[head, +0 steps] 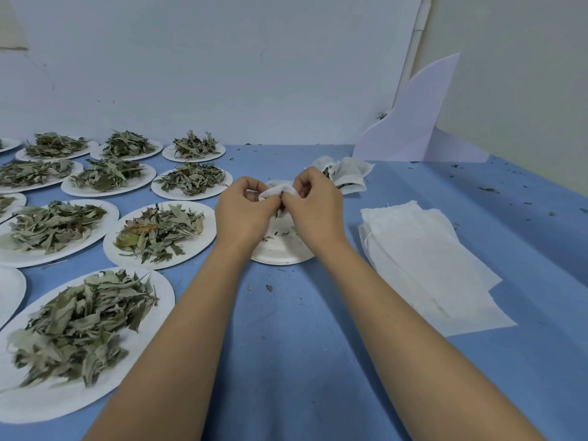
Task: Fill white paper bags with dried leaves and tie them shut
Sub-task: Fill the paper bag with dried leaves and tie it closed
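The left hand [245, 208] and right hand [313, 206] both pinch the bunched small white paper bag [278, 190], fingers curled round it, above a nearly bare round white paper plate [280, 249] at the middle of the blue-covered table [286, 329]. A stack of flat white empty bags [423, 249] lies toward the right edge. Filled white bags [345, 173] lie near the far edge, and round white plates heaped with dried grey-green leaves [159, 230] occupy the left side.
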### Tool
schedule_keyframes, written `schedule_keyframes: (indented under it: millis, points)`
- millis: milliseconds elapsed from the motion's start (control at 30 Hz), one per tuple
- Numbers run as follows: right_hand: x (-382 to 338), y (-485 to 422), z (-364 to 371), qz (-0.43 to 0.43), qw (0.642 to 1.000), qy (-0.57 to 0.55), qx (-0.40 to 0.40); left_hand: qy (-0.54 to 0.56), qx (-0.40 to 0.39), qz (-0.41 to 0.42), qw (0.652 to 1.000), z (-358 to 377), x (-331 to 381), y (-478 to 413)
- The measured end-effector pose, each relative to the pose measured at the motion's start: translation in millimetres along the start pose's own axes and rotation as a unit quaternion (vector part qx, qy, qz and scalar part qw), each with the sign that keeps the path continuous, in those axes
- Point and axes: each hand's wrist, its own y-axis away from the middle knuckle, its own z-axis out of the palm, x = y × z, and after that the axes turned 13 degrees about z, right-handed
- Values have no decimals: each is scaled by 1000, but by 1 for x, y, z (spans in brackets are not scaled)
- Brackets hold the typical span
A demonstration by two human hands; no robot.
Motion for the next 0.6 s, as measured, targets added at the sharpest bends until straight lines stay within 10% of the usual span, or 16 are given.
schedule_keyframes:
  millis: [300,600]
  points:
    - [-6,1,2,21,992,7,-122,-105,119,77,984,0,2,2]
    - [1,-6,-4,142,987,-71,42,-58,-71,79,993,-1,3,-2]
